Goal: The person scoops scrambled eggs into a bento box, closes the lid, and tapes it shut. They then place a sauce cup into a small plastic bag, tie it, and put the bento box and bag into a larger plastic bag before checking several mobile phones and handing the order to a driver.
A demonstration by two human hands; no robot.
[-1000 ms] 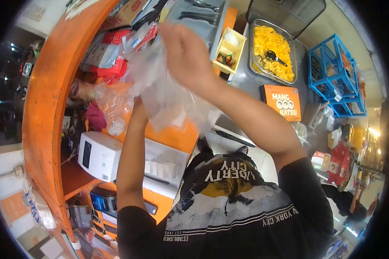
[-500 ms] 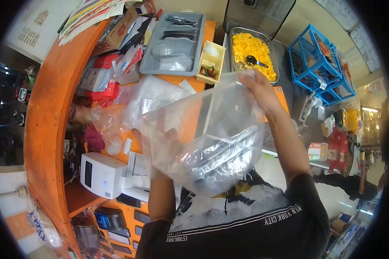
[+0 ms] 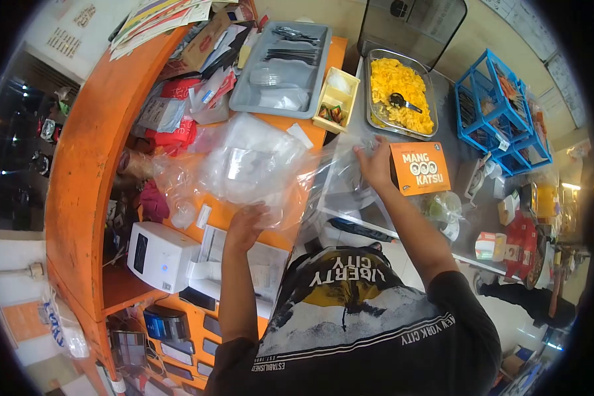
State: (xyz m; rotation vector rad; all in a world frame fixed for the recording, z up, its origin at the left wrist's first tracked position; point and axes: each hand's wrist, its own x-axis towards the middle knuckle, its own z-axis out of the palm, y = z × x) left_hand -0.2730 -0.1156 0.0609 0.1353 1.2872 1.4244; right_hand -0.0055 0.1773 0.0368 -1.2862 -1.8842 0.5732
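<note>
A clear plastic bag (image 3: 320, 170) stretches between my two hands, low over the orange counter and the grey worktop. My left hand (image 3: 245, 228) has its fingers curled on the bag's near left side. At the bag's right edge, my right hand (image 3: 376, 164) pinches the film. Just right of that hand lies an orange box (image 3: 421, 168) printed "MANG KATSU". A pile of clear plastic bags (image 3: 244, 162) sits beyond my left hand, and the film overlaps it, so the border between them is hard to see.
A grey tray (image 3: 280, 72) of black cutlery and lids stands at the back, beside a cream box (image 3: 336, 99) of sachets. Farther right are a steel tray (image 3: 402, 92) of yellow food and a blue rack (image 3: 495, 109). A white printer (image 3: 160, 257) sits on the left.
The bag has dropped from in front of my chest and flattened toward the counter. My right hand has lowered, uncovering the orange box, and my left hand shows clearly now.
</note>
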